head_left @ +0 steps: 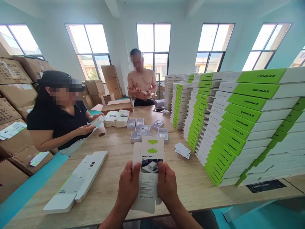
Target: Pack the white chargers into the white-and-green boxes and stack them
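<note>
Between my two hands, above the near edge of the table, is a white printed carton [149, 184] with green hang-tab slots and a picture of a charger. My left hand [128, 183] grips its left side, thumb on the printed face. On the right edge, my right hand [168, 183] has its thumb pressed beside the picture. The carton looks flat or only partly folded, its top flap standing up. Beyond it lie several small white trays [143, 128]. A small pile of white cards [182, 150] rests to the right of the carton.
Tall stacks of green-and-white boxes [235, 127] fill the table's right side. Flat cartons [78, 178] lie at the left on the wooden table [100, 203]. A seated person [64, 121] handles a carton at left; another person [143, 79] stands across. Cardboard boxes [14, 76] line the left.
</note>
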A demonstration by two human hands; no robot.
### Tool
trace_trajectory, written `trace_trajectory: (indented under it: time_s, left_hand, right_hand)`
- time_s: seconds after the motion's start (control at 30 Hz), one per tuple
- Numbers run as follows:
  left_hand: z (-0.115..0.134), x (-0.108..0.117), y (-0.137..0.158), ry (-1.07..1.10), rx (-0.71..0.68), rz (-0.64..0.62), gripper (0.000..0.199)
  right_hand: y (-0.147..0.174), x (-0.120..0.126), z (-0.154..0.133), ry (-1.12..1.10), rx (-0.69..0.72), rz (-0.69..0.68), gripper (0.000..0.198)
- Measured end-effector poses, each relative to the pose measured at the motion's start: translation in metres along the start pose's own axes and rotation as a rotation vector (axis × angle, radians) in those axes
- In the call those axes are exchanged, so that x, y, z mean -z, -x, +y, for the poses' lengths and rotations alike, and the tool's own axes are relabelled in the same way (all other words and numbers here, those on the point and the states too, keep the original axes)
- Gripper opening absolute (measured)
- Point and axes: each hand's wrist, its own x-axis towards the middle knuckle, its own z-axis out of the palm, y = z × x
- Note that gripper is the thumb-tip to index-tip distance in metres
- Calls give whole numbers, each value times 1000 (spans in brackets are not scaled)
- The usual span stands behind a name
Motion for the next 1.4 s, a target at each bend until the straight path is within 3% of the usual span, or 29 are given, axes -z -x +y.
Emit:
trace_trajectory:
  time_s: [0.13,0.2,0.3,0.4,0.43,0.53,0.6,0.67,0.73,0.83,0.93,1.1,1.23,1.3,1.4]
  left_hand:
    - [-13,-22,1,332,316,-214,66]
    - [-19,-29,2,423,420,-225,68]
    - [-22,-29,-4,373,327,-131,69]
    - [-12,-17,-14,314,208,-112,73]
    - [-6,-13,-17,333,220,-194,76]
    - [12,-1,-24,387,263,-615,90]
    - [20,4,-27,307,171,-758,105]
    - [24,7,-29,112,0,-723,118]
    - [25,11,-31,-181,-207,-649,123]
    - [31,16,-30,-663,-486,-624,119]
    - [38,18,-25,-939,-633,-641,106]
    - [37,17,-18,-978,-825,-595,89]
    - [33,10,-14,-980,-997,-563,85]
    - [31,6,-13,-1013,-1043,-532,85]
    - [26,5,-11,-990,-1074,-467,87]
  right_hand:
    - [-10,0,-1,-410,-193,-185,62]
    - [-12,0,0,-547,-288,-232,61]
    - [-12,7,6,-592,-349,-257,58]
    - [-7,18,16,-495,-251,-310,48]
    - [-6,22,20,-467,-215,-334,46]
    - [-8,29,27,-431,-189,-425,48]
    - [-15,33,24,-341,-162,-451,52]
    - [-24,39,13,-263,-114,-400,53]
    - [-30,45,-5,-350,-130,-401,58]
    - [-35,53,-29,-601,-227,-577,68]
    - [-35,55,-37,-661,-268,-632,62]
    - [-35,50,-32,-738,-328,-672,42]
    - [-36,47,-34,-682,-357,-625,38]
    - [-37,47,-35,-483,-256,-611,32]
    - [-36,51,-36,56,44,-508,36]
